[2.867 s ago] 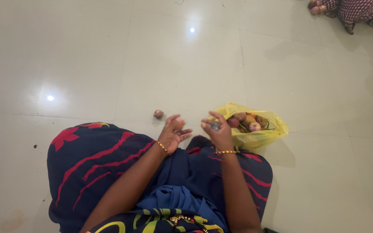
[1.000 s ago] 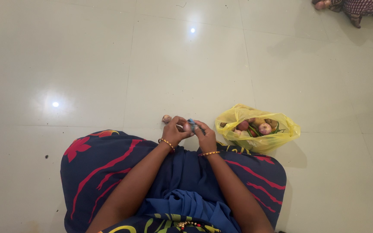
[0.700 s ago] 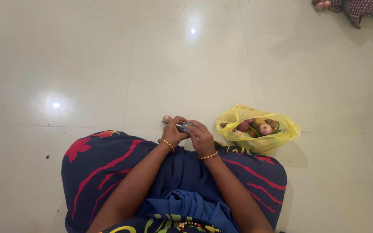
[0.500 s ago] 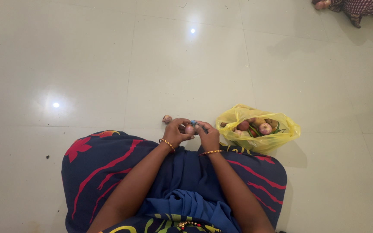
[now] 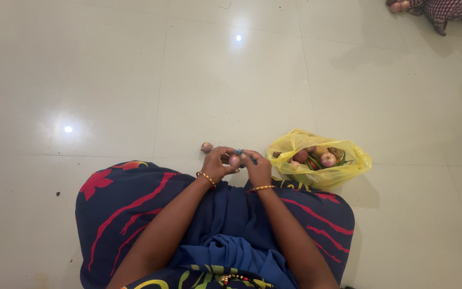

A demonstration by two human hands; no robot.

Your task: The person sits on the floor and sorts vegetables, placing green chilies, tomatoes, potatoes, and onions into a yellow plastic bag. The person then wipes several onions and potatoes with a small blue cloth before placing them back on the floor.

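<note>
Lighting: bright, even, from overhead. Glare: two lamp reflections on the glossy floor tiles (image 5: 135, 80), upper centre and left of centre. Shadows: soft, right of the yellow bag (image 5: 348, 171) and at upper right. Focus: sharp overall; mild wide-angle bending at the edges.

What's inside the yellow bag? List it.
The bag shows pinkish onions, brownish round vegetables and green stalks on top. Anything beneath them is covered.
</note>
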